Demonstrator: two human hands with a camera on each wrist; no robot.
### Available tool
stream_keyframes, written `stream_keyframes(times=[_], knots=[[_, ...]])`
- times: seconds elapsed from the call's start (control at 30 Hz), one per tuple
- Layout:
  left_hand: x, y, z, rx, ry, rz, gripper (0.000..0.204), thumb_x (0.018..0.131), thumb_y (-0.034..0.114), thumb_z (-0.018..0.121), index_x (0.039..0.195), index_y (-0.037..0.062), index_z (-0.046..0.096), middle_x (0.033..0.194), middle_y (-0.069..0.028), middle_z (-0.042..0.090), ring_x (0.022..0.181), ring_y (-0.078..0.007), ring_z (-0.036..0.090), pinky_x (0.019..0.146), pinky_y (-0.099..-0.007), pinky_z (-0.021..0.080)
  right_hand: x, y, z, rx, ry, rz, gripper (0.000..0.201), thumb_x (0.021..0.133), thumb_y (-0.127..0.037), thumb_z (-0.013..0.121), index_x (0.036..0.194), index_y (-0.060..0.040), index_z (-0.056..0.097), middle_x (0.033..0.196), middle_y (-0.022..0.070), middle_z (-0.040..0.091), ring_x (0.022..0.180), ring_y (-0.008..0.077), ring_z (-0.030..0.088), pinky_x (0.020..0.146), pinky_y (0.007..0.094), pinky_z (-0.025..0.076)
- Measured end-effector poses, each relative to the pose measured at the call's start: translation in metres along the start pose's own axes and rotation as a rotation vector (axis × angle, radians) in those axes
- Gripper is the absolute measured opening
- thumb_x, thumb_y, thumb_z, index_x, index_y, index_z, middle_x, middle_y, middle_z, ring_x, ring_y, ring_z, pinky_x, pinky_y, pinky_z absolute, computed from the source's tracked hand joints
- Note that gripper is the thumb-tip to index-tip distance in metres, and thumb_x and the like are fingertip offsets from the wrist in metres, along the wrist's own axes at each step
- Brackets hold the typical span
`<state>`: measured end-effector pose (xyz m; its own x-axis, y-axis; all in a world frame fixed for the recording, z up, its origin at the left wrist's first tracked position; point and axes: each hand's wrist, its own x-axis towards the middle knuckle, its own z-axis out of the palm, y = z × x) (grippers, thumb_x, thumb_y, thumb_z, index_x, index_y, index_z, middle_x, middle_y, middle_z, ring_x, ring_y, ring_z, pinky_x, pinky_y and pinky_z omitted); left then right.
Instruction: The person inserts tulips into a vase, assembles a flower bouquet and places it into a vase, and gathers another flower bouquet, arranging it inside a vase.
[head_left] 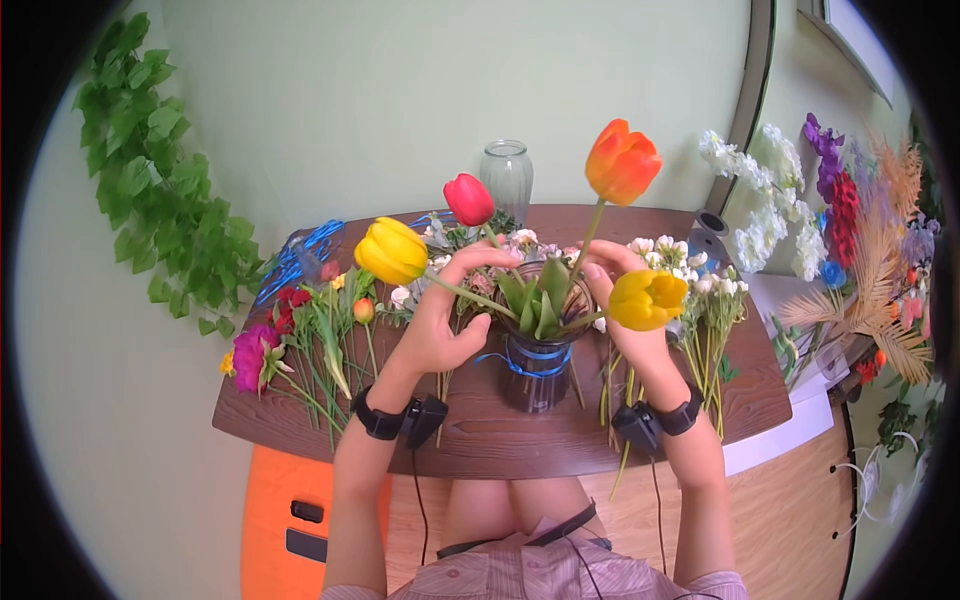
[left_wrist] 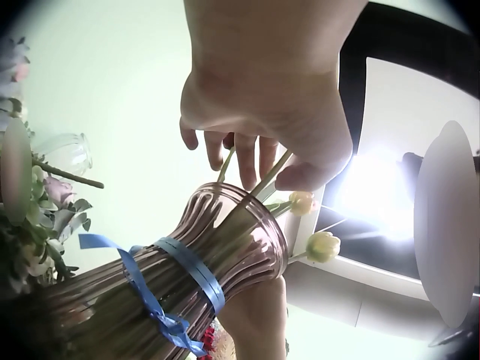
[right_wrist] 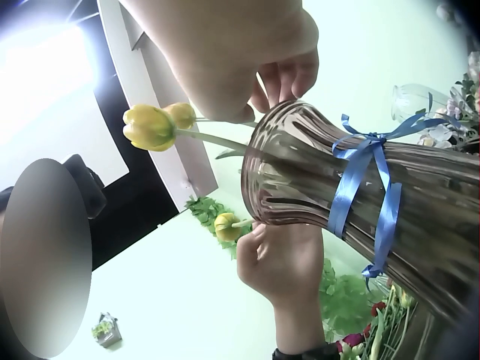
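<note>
Orange tulip (head_left: 622,165), blue ribbon (left_wrist: 193,268), brown wood-grained table (head_left: 470,440)

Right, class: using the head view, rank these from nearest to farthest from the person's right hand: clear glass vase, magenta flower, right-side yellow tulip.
1. Right-side yellow tulip: overlapping the right hand in view.
2. Clear glass vase: near the table's back edge.
3. Magenta flower: at the left end.

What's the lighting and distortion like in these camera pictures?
Head view: fairly even light, black corners and strong wide-angle curvature, with the table edge visibly bowed. Left wrist view: a bright light blows out the area at right. Right wrist view: white glare at upper left, pale streaks on the ribbed vase. Both wrist views: a smooth grey oval hides part of the picture.
</note>
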<state>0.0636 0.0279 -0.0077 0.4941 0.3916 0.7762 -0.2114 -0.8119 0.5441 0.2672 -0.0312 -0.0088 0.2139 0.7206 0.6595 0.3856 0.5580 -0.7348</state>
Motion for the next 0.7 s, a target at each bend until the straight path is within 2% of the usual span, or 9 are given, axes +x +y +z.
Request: stream_keyframes(times=[0.1, 0.2, 0.27, 0.3, 0.37, 0.47, 0.57, 0.7], knots=[[-0.004, -0.002, -0.002, 0.052, -0.014, -0.024, 0.035, 0.072, 0.001, 0.048, 0.107, 0.0006, 0.045, 0.107, -0.0104, 0.051, 0.117, -0.0264, 0.039, 0.102, -0.0417, 0.023, 0.000, 0.002, -0.001, -0.019, -0.051, -0.019, 0.019, 0.082, -0.014, 0.058, 0.098, -0.0040, 0.058, 0.078, 0.0047, 0.058, 0.068, 0.0100, 0.055, 0.063, 0.0224, 0.043], [-0.011, -0.015, -0.001, 0.009, 0.090, -0.088, 0.028, 0.076, -0.001, 0.048, 0.103, 0.0011, 0.044, 0.102, -0.0096, 0.051, 0.111, -0.0243, 0.044, 0.099, -0.0400, 0.028, 0.001, 0.003, -0.002, -0.068, -0.100, -0.088, 0.018, 0.082, -0.013, 0.058, 0.097, -0.0041, 0.059, 0.083, 0.0055, 0.057, 0.068, 0.0123, 0.056, 0.064, 0.0242, 0.044], [-0.010, -0.020, 0.003, -0.107, 0.210, -0.170, 0.022, 0.080, -0.003, 0.045, 0.101, 0.0015, 0.042, 0.095, -0.0084, 0.050, 0.104, -0.0203, 0.048, 0.094, -0.0355, 0.034, 0.000, -0.005, -0.004, 0.042, -0.178, -0.026, 0.017, 0.082, -0.012, 0.056, 0.097, -0.0034, 0.058, 0.087, 0.0070, 0.056, 0.069, 0.0153, 0.056, 0.065, 0.0261, 0.044], [-0.009, -0.020, 0.005, -0.107, 0.215, -0.167, 0.022, 0.080, -0.003, 0.045, 0.101, 0.0015, 0.042, 0.095, -0.0084, 0.050, 0.104, -0.0203, 0.048, 0.094, -0.0355, 0.034, -0.001, -0.005, -0.003, 0.040, -0.181, -0.030, 0.017, 0.082, -0.012, 0.056, 0.097, -0.0034, 0.058, 0.087, 0.0070, 0.056, 0.069, 0.0153, 0.056, 0.065, 0.0261, 0.044], [-0.007, -0.020, 0.011, -0.118, 0.257, -0.245, 0.019, 0.085, 0.002, 0.046, 0.102, 0.0032, 0.039, 0.097, -0.0073, 0.049, 0.093, -0.0142, 0.050, 0.083, -0.0280, 0.040, -0.001, -0.002, -0.002, 0.039, -0.179, -0.009, 0.017, 0.082, -0.012, 0.056, 0.096, -0.0030, 0.058, 0.088, 0.0080, 0.056, 0.074, 0.0188, 0.056, 0.068, 0.0286, 0.044], [-0.004, -0.023, 0.017, -0.168, 0.296, -0.312, 0.021, 0.085, 0.003, 0.047, 0.104, 0.0031, 0.038, 0.097, -0.0070, 0.050, 0.093, -0.0134, 0.051, 0.081, -0.0263, 0.040, -0.001, -0.001, -0.004, -0.046, -0.174, -0.055, 0.019, 0.082, -0.014, 0.055, 0.097, -0.0024, 0.058, 0.089, 0.0094, 0.056, 0.082, 0.0214, 0.055, 0.074, 0.0306, 0.043], [-0.003, -0.024, 0.018, -0.209, 0.271, -0.363, 0.024, 0.085, 0.005, 0.047, 0.107, 0.0024, 0.038, 0.099, -0.0074, 0.050, 0.093, -0.0124, 0.051, 0.081, -0.0255, 0.040, -0.002, 0.004, -0.003, -0.008, -0.155, -0.042, 0.020, 0.081, -0.015, 0.056, 0.097, -0.0027, 0.058, 0.092, 0.0103, 0.056, 0.087, 0.0229, 0.054, 0.078, 0.0313, 0.042], [-0.006, -0.025, 0.014, -0.224, 0.274, -0.395, 0.026, 0.086, 0.007, 0.046, 0.110, 0.0021, 0.038, 0.101, -0.0074, 0.050, 0.094, -0.0117, 0.051, 0.081, -0.0251, 0.040, -0.005, 0.003, -0.006, -0.055, -0.154, -0.043, 0.022, 0.081, -0.013, 0.056, 0.099, -0.0026, 0.057, 0.095, 0.0103, 0.057, 0.088, 0.0217, 0.054, 0.078, 0.0302, 0.041]])
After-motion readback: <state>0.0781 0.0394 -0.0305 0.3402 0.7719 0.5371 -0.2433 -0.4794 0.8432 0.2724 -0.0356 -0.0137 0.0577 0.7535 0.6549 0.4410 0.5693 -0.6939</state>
